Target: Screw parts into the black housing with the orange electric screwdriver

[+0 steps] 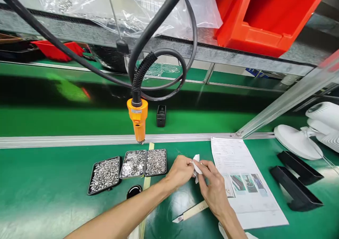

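A crumpled white tissue is pinched between my two hands, above the green bench. My left hand is closed, its thumb and forefinger at the tissue's left side. My right hand grips the tissue from the right with bent fingers. Whether a small part sits inside the tissue is hidden. Under my right hand lies a craft knife with a pale handle, its blade pointing left. To the left of my hands stand a tray of small nuts, a tray of washers and a tray of small metal fasteners.
An orange power screwdriver hangs from a thick black cable behind the trays. A printed sheet lies right of my hands, with black channel pieces and a white fan beyond. A red bin sits on the overhead shelf.
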`<state>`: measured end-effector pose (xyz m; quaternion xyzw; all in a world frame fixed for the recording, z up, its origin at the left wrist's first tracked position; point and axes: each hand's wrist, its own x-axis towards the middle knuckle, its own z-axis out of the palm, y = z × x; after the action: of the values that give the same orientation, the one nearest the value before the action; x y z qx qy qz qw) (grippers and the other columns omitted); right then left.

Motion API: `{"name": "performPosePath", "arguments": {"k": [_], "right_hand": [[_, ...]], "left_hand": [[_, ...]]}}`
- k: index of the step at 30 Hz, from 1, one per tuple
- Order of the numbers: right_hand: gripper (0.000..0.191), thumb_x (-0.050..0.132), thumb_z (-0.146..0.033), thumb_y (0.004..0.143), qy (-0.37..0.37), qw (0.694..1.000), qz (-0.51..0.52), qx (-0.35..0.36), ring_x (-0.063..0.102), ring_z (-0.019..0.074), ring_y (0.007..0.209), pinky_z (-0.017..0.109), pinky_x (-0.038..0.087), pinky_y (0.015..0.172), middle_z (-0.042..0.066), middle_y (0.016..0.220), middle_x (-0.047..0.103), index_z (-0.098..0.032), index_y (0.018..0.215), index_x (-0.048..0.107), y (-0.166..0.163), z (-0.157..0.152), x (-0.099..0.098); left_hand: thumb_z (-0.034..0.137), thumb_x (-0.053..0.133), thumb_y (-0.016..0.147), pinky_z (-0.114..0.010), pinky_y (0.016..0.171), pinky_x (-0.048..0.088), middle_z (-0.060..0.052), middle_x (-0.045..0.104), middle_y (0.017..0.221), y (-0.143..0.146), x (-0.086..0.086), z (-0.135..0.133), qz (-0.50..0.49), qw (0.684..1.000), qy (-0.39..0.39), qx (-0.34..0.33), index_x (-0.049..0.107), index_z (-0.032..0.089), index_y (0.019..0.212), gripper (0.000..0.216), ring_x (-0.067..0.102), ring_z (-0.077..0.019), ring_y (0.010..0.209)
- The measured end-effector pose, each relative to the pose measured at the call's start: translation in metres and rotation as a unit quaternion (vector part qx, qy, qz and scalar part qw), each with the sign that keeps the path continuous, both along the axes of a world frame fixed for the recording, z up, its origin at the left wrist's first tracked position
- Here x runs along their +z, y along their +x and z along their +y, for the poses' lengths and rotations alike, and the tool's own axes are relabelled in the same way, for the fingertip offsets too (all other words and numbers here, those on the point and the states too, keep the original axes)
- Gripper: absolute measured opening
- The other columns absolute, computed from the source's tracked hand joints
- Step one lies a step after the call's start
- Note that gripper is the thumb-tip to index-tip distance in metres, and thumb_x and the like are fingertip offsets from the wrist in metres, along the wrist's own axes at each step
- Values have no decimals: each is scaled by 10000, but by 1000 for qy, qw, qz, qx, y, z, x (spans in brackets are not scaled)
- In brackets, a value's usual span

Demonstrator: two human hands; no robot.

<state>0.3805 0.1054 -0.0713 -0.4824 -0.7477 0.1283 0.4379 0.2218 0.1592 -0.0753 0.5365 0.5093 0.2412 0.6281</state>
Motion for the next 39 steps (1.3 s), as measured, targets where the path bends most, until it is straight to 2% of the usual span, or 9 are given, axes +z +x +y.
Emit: {"name": "performPosePath", "arguments": {"k": [5,10,14,21,28,32,36,39], "right_hand": [[497,570,-85,1008,14,1000,11,-17,765,210,849,311,651,709,77,1083,730,-344,1389,756,1,-1,1],[430,580,-91,1001,-9,999,35,-34,755,206,847,303,626,714,84,1057,736,-292,1305,808,-1,0,7],[377,584,-110,1008,-64,996,38,-48,767,206,972,302,630,838,80,1113,752,-262,1264,816,-7,-6,16],[233,645,-187,1009,-99,989,68,-84,723,179,834,287,601,751,51,1041,757,-242,1143,828,-7,-8,23],[300,571,-161,1013,-64,991,70,-93,724,209,898,331,597,789,84,1028,715,-231,1160,824,-15,-12,12],[257,601,-181,1018,-62,992,67,-88,730,212,907,335,613,799,74,1019,729,-251,1128,822,-16,-13,11],[284,577,-179,1042,-59,990,71,-104,728,221,950,354,617,822,101,1088,722,-239,1198,807,-14,-13,11],[387,569,-151,1002,-60,995,55,-65,721,236,1006,380,619,870,117,1164,705,-274,1284,803,-14,-13,9]], "left_hand": [[493,678,1039,-323,751,607,-3,716,876,4,7,-5,-29,999,-16,21,704,151,947,355,691,-144,773],[503,669,1043,-331,765,604,4,706,845,2,22,-10,-66,998,-18,15,697,155,923,370,689,-144,767],[504,666,1042,-330,768,586,11,677,826,-7,28,-16,-90,996,-21,8,670,162,878,380,665,-142,765],[524,652,1043,-291,690,516,25,640,769,-15,26,-15,-100,994,-46,-23,677,166,891,390,597,-129,691],[539,642,1044,-297,706,526,9,667,815,-11,24,-20,-116,989,-85,14,677,165,904,401,634,-139,741],[598,630,1037,-291,680,520,23,644,761,-11,27,-20,-128,986,-104,29,646,171,846,467,612,-126,677],[595,616,1045,-303,703,542,9,671,802,-8,24,-19,-118,989,-83,21,656,170,875,460,647,-137,723],[567,624,1047,-296,687,524,36,608,740,-7,17,-17,-81,996,-35,18,629,176,824,450,586,-124,661]]}}
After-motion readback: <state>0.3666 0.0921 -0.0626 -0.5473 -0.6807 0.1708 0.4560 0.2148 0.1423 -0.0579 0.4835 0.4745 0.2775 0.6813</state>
